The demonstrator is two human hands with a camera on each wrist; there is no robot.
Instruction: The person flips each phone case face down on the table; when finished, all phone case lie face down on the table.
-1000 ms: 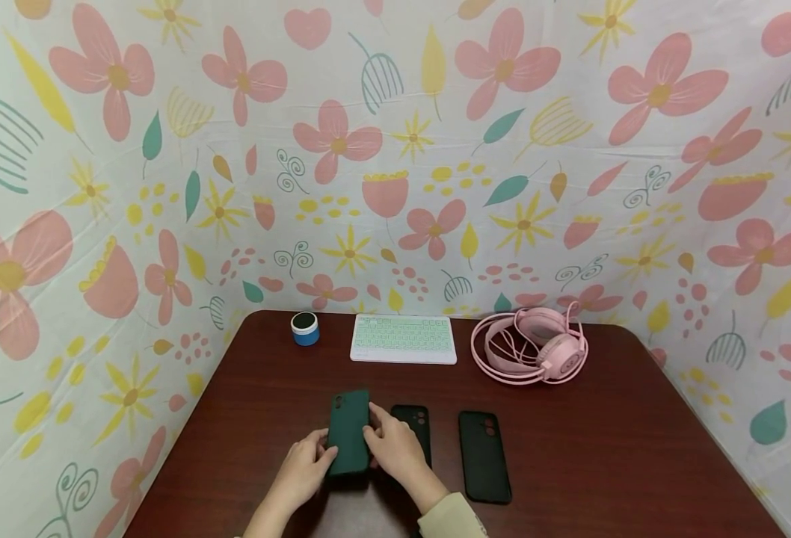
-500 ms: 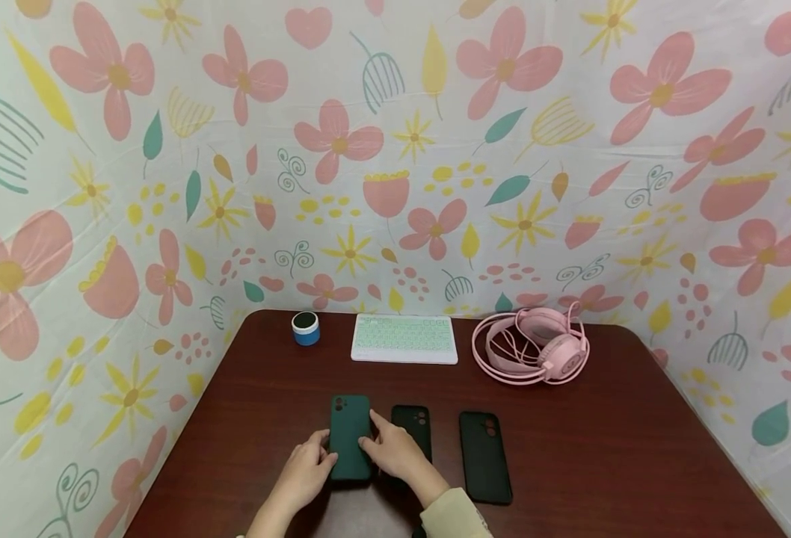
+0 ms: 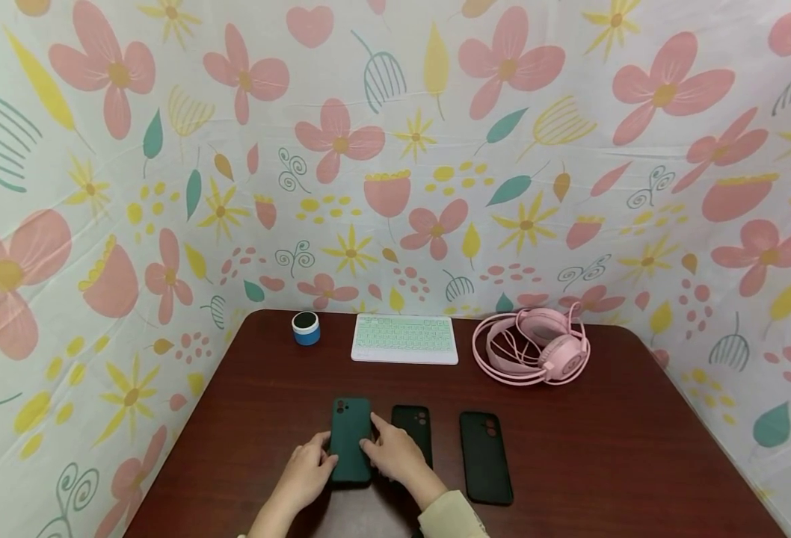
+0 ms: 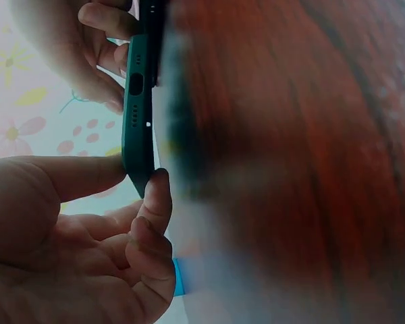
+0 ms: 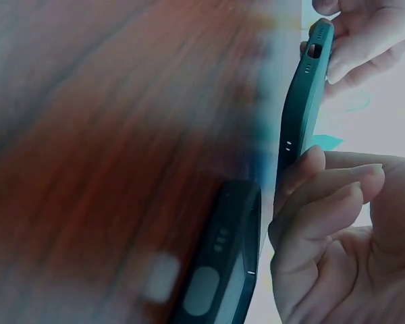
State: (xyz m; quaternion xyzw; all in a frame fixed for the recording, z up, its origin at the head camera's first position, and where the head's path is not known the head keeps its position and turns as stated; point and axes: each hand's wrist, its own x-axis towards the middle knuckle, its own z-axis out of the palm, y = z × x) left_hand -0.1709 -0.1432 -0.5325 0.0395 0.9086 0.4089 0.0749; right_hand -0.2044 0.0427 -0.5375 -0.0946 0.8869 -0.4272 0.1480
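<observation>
In the head view, a dark-green, rectangular phone case with rounded corners lies back side up between a person's two hands over a dark reddish-brown wooden counter, its camera cutouts at the far left corner. The left hand pinches its left edge, thumb on the near part of that edge and fingers curled to the side. The right hand grips the right edge, thumb laid on the back; a beige sleeve covers that wrist. Partly under the right hand is a matte black phone case; a second black phone case lies farther right, apart from the hands. Along the far side stand a small blue-and-white cylindrical speaker with a black top, a white keyboard with pale-green keys, and pink over-ear headphones with a coiled cable. A white cloth printed with pink and yellow flowers hangs behind.

In the left wrist view, the green case's end shows a port opening and small holes; the left thumb and fingers close on its near corner, the gap between them about the case's thickness.

In the right wrist view, the right fingers are bent at the green case's edge, with a black case near them on the counter. Whether the green case touches the counter, I cannot tell.
</observation>
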